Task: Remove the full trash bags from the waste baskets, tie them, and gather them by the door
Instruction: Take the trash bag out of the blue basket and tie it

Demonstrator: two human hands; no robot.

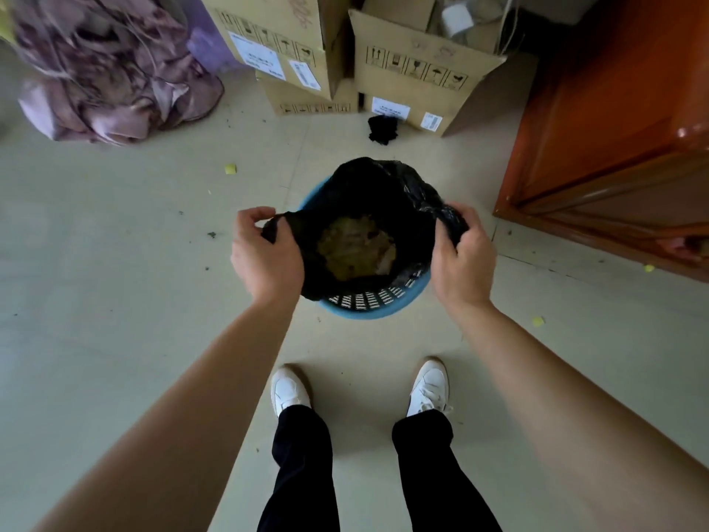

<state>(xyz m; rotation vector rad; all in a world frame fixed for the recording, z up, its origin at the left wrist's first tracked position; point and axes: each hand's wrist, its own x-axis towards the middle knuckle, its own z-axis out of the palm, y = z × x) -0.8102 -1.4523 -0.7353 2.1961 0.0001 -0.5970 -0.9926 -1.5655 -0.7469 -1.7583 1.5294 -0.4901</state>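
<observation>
Several boxes (418, 44) have white stickers (259, 55), words too small to read. The left hand (264, 259) grips the black trash bag (368, 190) by its left edge, the right hand (464, 259) by its right edge. It sits in the blue basket (368, 313) on the floor (115, 263).

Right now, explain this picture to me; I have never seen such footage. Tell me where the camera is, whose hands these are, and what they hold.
No machine: one camera on a person's head looks down at their own arms and white shoes. The left hand and the right hand each grip an edge of a black trash bag, open and sitting in a blue basket on the floor, rubbish visible inside. Beyond stand cardboard boxes, a heap of pinkish cloth and a wooden cabinet.
</observation>
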